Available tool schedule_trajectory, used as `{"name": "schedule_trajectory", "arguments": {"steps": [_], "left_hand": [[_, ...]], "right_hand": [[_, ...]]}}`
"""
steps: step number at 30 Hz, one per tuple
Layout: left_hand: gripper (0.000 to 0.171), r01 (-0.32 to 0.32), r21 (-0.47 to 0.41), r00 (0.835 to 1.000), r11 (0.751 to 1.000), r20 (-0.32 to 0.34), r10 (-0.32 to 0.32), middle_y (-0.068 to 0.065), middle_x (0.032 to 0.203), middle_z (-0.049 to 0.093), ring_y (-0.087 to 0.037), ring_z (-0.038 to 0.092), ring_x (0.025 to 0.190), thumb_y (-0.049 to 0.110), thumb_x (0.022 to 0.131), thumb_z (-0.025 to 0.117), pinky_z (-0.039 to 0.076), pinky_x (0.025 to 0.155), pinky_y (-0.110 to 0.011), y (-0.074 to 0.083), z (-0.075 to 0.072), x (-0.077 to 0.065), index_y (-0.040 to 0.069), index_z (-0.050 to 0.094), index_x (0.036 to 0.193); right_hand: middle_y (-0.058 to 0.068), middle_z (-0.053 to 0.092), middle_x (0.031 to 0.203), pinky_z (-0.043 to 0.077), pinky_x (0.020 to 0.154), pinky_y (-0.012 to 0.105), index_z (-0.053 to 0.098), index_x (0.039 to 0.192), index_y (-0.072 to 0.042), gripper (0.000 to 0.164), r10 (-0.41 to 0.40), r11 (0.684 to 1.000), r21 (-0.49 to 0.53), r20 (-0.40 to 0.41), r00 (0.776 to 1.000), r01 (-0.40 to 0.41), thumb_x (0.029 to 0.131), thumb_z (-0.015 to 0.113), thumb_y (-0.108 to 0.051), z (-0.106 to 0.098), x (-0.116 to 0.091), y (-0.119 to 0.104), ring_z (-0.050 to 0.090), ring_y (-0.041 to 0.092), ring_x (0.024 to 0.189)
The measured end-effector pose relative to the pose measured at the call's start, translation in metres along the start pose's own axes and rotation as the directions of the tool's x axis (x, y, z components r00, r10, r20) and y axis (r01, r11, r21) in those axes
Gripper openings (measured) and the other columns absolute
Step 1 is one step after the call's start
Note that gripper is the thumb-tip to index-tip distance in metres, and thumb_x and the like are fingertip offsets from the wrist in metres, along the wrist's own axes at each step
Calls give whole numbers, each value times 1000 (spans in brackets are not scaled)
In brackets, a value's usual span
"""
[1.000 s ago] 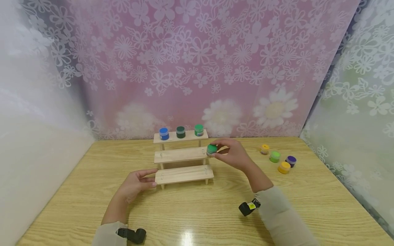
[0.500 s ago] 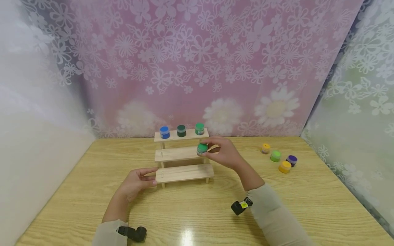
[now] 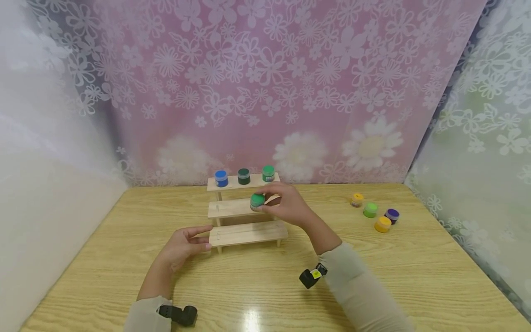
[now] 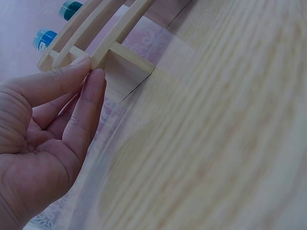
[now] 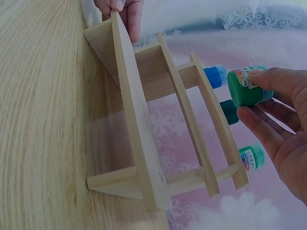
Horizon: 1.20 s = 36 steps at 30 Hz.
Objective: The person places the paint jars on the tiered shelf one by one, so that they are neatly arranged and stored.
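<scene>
A small green paint jar [image 3: 257, 202] is pinched between the thumb and fingers of my right hand [image 3: 287, 204], over the middle step of a three-step wooden display stand [image 3: 249, 234]. In the right wrist view this paint jar [image 5: 247, 87] appears tilted and apart from the wood. My left hand [image 3: 182, 248] grips the left end of the lowest step; the left wrist view shows thumb and fingertips pinching that stand's corner [image 4: 112, 50]. On the top step stand a blue jar [image 3: 221, 179], a dark green jar [image 3: 244, 176] and another green jar [image 3: 268, 174].
At the right of the wooden table [image 3: 257, 286] stand several more jars: a yellow-orange jar [image 3: 356, 200], a light green jar [image 3: 370, 210], a purple jar [image 3: 392, 216] and a larger-looking yellow jar [image 3: 382, 224]. A flowered curtain [image 3: 265, 92] hangs behind the stand.
My right hand has carried the green paint jar leftward, from the right end of the middle step to above its middle. The left hand has stayed on the stand.
</scene>
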<state>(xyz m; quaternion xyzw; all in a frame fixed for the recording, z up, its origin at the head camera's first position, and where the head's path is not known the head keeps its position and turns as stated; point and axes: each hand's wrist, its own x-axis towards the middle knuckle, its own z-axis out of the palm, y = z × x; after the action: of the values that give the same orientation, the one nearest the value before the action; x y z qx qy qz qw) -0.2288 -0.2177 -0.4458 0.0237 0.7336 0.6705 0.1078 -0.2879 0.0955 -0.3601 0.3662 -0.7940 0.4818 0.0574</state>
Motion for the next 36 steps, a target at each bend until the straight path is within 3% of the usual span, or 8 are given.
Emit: {"name": "schedule_trajectory", "arguments": {"steps": [10, 22, 31, 36], "left_hand": [[55, -10, 3, 1000, 1000, 6, 10, -22, 142, 41, -20, 61, 101, -2, 85, 73, 55, 81, -30, 0, 0, 0, -3, 54, 137], [55, 1, 12, 1000, 1000, -3, -1, -22, 133, 50, -20, 63, 99, -2, 84, 74, 56, 81, -31, 0, 1, 0, -3, 55, 136], [55, -3, 8, 1000, 1000, 5, 3, -23, 141, 42, -20, 61, 101, -1, 84, 74, 55, 81, -30, 1, 1, 0, -3, 55, 136], [55, -6, 8, 1000, 1000, 7, 6, -23, 135, 49, -21, 63, 101, -2, 84, 74, 55, 81, -30, 1, 1, 0, -5, 54, 136]], "right_hand": [[4, 64, 109, 57, 75, 28, 69, 118, -5, 36, -16, 1000, -26, 36, 999, 17, 83, 78, -6, 15, 13, -1, 63, 19, 94], [4, 64, 113, 56, 75, 23, 69, 120, -7, 38, 55, 998, -36, 52, 997, -53, 83, 78, -5, 35, 27, 2, 63, 19, 97], [6, 63, 113, 55, 75, 21, 70, 119, -7, 37, 93, 994, -55, 56, 994, -90, 83, 78, -6, 50, 35, 6, 63, 17, 96], [5, 63, 113, 55, 77, 21, 70, 119, -8, 36, 125, 991, -57, 64, 990, -121, 84, 78, -7, 57, 39, 7, 63, 17, 96]]}}
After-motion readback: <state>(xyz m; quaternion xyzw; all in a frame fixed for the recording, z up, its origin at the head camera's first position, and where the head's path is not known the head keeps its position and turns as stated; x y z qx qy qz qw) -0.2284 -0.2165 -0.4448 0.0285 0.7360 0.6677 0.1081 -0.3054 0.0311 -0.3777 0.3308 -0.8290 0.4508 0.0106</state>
